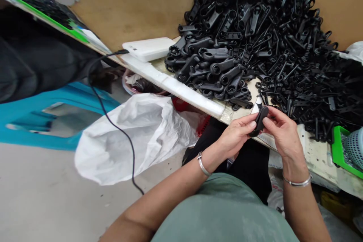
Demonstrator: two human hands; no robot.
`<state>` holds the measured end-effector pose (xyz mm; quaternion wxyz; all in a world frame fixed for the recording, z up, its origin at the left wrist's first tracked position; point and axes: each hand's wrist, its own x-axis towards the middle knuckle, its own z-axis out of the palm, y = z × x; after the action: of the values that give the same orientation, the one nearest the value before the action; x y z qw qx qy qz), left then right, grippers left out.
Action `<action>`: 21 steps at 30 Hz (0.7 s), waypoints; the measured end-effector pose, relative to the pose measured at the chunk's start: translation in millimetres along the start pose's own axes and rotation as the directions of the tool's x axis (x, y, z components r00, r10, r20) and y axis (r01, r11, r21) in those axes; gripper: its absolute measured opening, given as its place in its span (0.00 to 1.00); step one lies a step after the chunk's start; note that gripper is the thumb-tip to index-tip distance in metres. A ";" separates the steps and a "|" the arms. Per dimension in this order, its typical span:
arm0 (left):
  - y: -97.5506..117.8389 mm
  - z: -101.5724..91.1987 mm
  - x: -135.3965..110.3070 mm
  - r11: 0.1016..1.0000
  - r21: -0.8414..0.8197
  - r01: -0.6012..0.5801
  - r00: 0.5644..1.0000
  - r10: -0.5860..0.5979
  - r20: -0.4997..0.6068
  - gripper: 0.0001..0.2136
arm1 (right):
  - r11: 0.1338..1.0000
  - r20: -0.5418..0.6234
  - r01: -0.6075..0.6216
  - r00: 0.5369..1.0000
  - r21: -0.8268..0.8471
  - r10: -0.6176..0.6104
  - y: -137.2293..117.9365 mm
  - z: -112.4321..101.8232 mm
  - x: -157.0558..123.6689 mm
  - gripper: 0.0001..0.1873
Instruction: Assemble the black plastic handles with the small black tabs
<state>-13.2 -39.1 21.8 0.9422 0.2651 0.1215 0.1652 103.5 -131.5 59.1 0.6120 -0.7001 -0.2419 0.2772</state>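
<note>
Between my two hands, just over the table's front edge, is a black plastic part, oblong with rounded ends. My left hand pinches its left side with thumb and fingers. On the other side, the thumb and fingers of my right hand press against the same part. Beyond them, a large heap of black plastic parts covers much of the table; many are long pieces with a ring at one end. Smaller black pieces lie in the heap's near right portion.
A white power bank with a black cable lies at the table's left edge; the cable hangs down. A white sack stands below. A green tray with a blue basket is at right. Left is a blue stool.
</note>
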 end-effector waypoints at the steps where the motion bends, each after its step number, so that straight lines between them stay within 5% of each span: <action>1: -0.7 0.0 -0.3 1.000 -0.005 -0.001 1.000 0.001 0.000 0.21 | 1.000 -0.006 -0.014 1.000 0.012 0.014 -0.9 0.5 -0.6 0.24; 7: -6.1 3.1 -1.7 0.997 -0.010 -0.082 0.997 0.082 -0.004 0.17 | 0.999 -0.011 -0.031 0.999 -0.026 0.030 -1.0 6.0 -6.5 0.25; 11: -7.7 3.3 -0.4 0.964 0.150 -0.218 0.975 0.221 -0.001 0.19 | 0.992 0.016 0.030 0.999 -0.123 -0.028 5.3 5.3 -6.7 0.23; 16: -6.8 -6.3 1.1 0.812 0.508 -0.288 0.947 0.319 0.028 0.18 | 0.973 0.076 0.135 0.990 -0.185 -0.123 8.7 -2.3 -1.9 0.25; 21: -1.7 -10.8 -3.2 0.650 0.700 -0.297 0.941 0.323 0.100 0.20 | 0.996 0.196 0.084 0.977 0.003 -0.083 5.7 -2.0 -0.8 0.26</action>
<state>-19.2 -36.6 12.4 0.7239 0.6187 0.1440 0.2690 104.3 -134.2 53.8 0.5945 -0.6600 -0.3311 0.3182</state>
